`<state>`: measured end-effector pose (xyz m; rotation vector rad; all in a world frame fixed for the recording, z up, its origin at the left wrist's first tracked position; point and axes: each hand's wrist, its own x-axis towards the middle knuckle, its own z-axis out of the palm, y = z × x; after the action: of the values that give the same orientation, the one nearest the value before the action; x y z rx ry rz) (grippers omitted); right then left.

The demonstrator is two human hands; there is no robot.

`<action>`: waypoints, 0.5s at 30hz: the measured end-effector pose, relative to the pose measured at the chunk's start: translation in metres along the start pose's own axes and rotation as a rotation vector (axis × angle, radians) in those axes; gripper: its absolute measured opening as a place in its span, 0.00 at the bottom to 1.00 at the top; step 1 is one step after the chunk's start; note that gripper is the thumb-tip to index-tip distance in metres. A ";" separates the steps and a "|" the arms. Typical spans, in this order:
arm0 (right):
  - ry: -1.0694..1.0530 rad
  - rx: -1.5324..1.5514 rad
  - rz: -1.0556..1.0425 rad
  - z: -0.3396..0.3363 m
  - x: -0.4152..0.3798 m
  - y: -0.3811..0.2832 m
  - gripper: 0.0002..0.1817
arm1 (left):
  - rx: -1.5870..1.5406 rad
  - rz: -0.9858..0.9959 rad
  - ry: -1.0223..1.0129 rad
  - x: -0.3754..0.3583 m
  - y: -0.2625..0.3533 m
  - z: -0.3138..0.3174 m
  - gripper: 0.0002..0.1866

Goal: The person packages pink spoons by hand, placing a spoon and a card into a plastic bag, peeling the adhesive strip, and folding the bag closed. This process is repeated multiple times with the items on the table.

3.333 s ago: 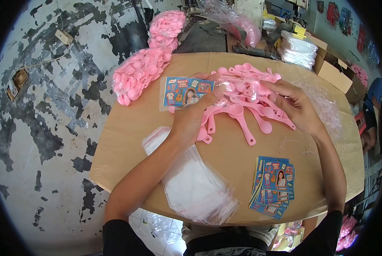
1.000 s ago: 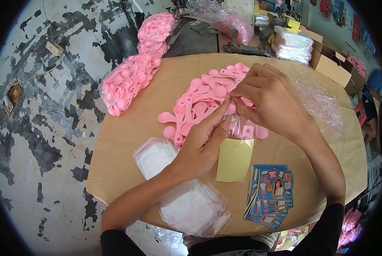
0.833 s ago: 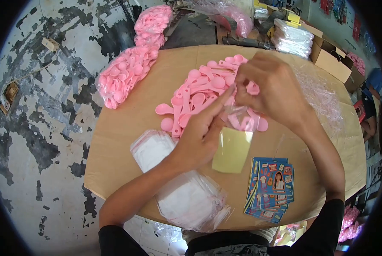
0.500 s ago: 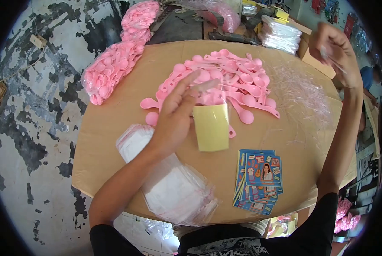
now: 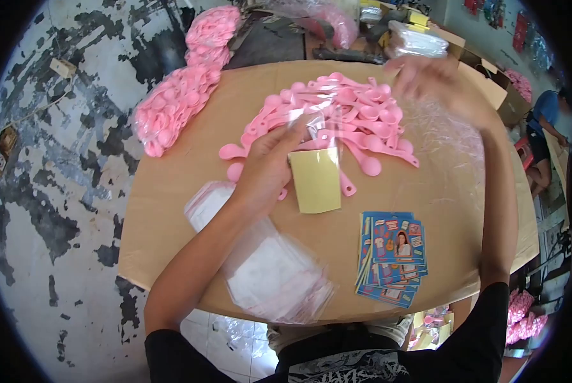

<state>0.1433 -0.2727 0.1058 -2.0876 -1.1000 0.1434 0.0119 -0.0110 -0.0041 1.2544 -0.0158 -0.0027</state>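
Note:
My left hand pinches the upper part of a clear plastic bag above the middle of the table. Inside the bag's lower part is a pale yellow card. My right hand is raised over the far right of the table, its fingers smeared by motion; whether it holds anything does not show. Behind the bag lies a heap of pink plastic spoons. Beneath my left forearm is a stack of clear plastic bags. A pile of blue printed cards lies at the near right.
Thin clear plastic strips litter the right side of the brown-covered table. Bundles of bagged pink spoons lie along the far left edge. Packs of plastic and a cardboard box stand behind. A person sits at far right.
My right hand has swung left and down from its raised place at the right, toward the plastic strips. My left hand keeps hold of the bag with the yellow card. The camera view has shifted slightly.

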 end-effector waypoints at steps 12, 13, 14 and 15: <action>-0.119 0.346 0.001 0.120 0.017 -0.001 0.15 | 0.064 0.177 -0.049 0.002 -0.002 0.001 0.25; -0.186 0.337 0.035 0.117 0.017 -0.001 0.15 | 0.049 0.153 -0.065 0.001 -0.004 0.001 0.25; -0.150 0.338 0.004 0.118 0.016 0.000 0.15 | 0.035 0.130 -0.082 0.001 -0.006 0.002 0.25; -0.112 0.338 -0.028 0.119 0.016 0.001 0.15 | 0.021 0.110 -0.101 0.000 -0.006 0.002 0.25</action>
<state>0.1043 -0.1929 0.0244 -1.7782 -1.0868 0.4086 0.0121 -0.0146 -0.0094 1.2725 -0.1729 0.0291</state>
